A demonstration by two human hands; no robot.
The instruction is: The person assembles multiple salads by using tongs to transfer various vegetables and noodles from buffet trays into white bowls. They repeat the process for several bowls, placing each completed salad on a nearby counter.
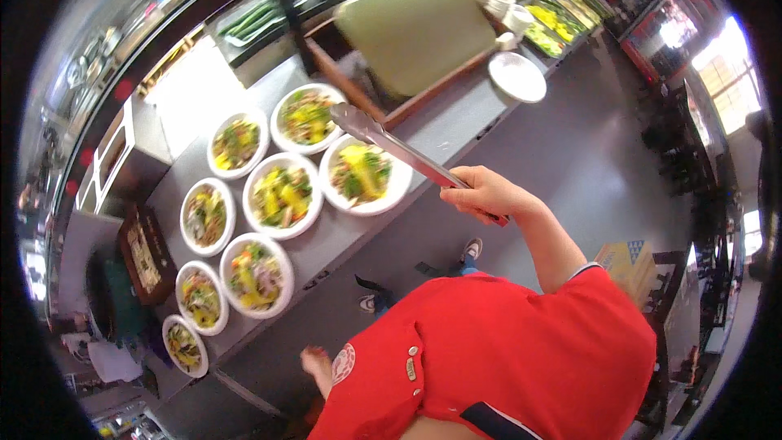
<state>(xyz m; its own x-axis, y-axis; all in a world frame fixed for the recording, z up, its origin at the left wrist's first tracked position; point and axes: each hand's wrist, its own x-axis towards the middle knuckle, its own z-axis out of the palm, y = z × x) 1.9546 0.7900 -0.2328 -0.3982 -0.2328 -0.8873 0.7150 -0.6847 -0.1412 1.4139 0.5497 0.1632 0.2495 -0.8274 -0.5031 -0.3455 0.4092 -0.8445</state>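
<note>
- A restaurant kitchen or food-serving area, by its look
- Eight white bowls [401, 186] of food [282, 197] grouped on a long grey counter [444, 122]
- Cut vegetables [554, 24] laid out near stacked white containers [499, 5]

I can read no words or numbers clearly from here. What printed marks I make out are these: on my red shirt [529, 342], at the lower centre of the frame, a round white emblem [344, 363] with a red design inside, its detail too small to tell. Just to its right, a small pale oblong badge [411, 369] sits on the cloth, its marking too tiny to read. At the right of the frame, a brown cardboard box [623, 273] carries blue triangles and blurred blue print.
</note>
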